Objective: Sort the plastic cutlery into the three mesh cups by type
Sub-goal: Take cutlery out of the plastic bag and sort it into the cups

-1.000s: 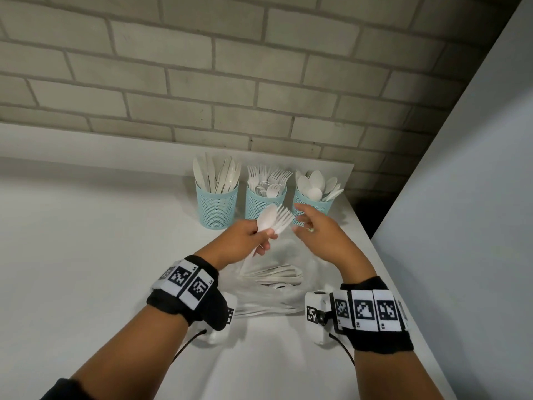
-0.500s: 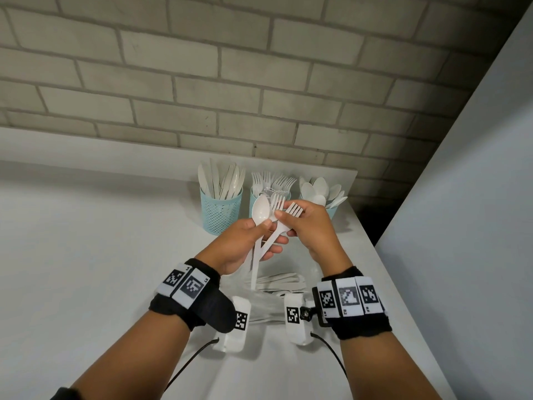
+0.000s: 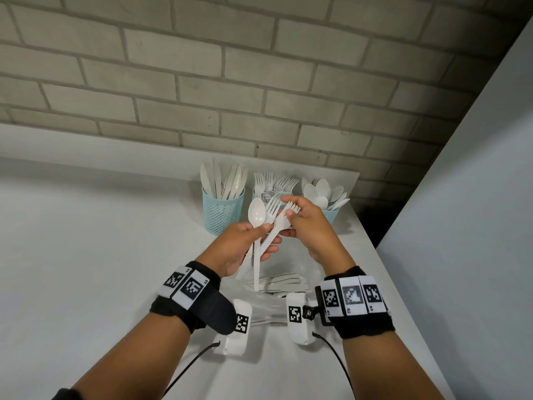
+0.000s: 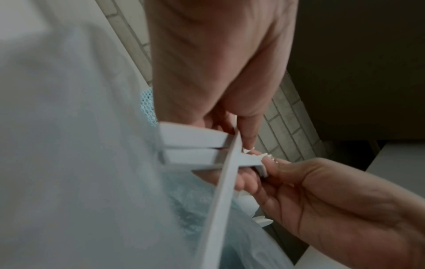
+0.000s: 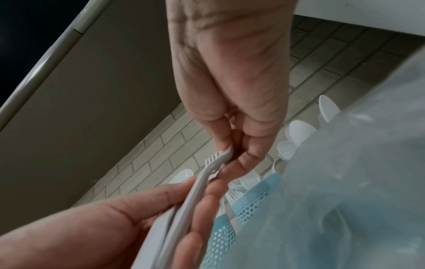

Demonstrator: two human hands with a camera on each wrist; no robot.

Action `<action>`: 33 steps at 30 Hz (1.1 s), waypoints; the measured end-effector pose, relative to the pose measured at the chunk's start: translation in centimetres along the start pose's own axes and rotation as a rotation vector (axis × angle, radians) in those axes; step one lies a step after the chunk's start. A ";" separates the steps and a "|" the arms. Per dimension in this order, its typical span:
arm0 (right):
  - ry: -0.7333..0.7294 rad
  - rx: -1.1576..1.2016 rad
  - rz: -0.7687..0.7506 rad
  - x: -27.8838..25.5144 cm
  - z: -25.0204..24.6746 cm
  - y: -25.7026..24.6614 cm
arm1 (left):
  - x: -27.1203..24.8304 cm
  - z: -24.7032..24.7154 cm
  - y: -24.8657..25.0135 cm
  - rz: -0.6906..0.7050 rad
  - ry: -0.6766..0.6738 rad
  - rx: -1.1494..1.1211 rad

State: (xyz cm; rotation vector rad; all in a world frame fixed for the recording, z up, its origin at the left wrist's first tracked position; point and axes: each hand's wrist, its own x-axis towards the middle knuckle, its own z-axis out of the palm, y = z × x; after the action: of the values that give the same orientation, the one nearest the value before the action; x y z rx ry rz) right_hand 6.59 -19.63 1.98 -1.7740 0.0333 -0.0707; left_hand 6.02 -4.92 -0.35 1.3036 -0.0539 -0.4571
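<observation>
Above the near right part of the white table [image 3: 86, 241], the left hand [image 3: 242, 246] grips a small bunch of smooth white plastic cutlery by the handles, thumb over the top and fingers curled beneath. A spoon [image 3: 256, 216] with a rounded oval bowl stands upright in that bunch, and a fork [image 3: 272, 207] fans out just right of it. The right hand [image 3: 310, 226] pinches a second fork [image 3: 284, 223] near its tines between thumb and fingertips; this fork's flat handle slants down and left into the left hand's bunch.

Against the far edge, by the pale brick wall [image 3: 202, 82], stand three pale blue mesh cups with perforated round walls. The left cup [image 3: 222, 210] is filled with knives, the middle cup [image 3: 258, 194], mostly hidden behind the hands, with forks, and the right cup [image 3: 331, 215] with spoons.

Beneath the hands a crinkled clear plastic bag [image 3: 300, 261] lies on the table with more white cutlery [image 3: 281, 281] lying flat in it.
</observation>
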 end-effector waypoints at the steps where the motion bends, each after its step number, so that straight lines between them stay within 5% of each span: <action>1: -0.011 -0.008 -0.008 0.1 0.1 0.0 | 0.0 -0.1 0.0 -0.002 -0.003 0.010; 6: -0.019 -0.027 -0.034 0.6 0.2 0.1 | -0.1 -0.2 0.1 -0.015 -0.028 0.026; 15: 0.177 0.074 -0.001 3.8 -2.2 -3.9 | 0.1 -0.7 0.6 -0.008 0.055 0.032; 19: 0.378 0.139 -0.177 5.3 -3.8 -6.8 | 0.3 -1.2 0.6 0.003 0.108 0.010; 24: 0.642 -0.105 -0.481 7.7 -4.0 -7.3 | 0.5 -1.5 0.5 0.027 0.145 -0.037; 33: 0.230 -0.577 -0.255 10.4 -0.3 -0.7 | 0.6 -1.6 0.8 0.006 0.154 -0.104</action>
State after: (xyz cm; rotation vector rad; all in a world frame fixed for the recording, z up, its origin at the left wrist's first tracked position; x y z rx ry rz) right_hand 16.89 -20.45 3.01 -2.3306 -0.0086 -0.4904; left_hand 7.25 -3.46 -0.21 1.2323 0.0938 -0.3491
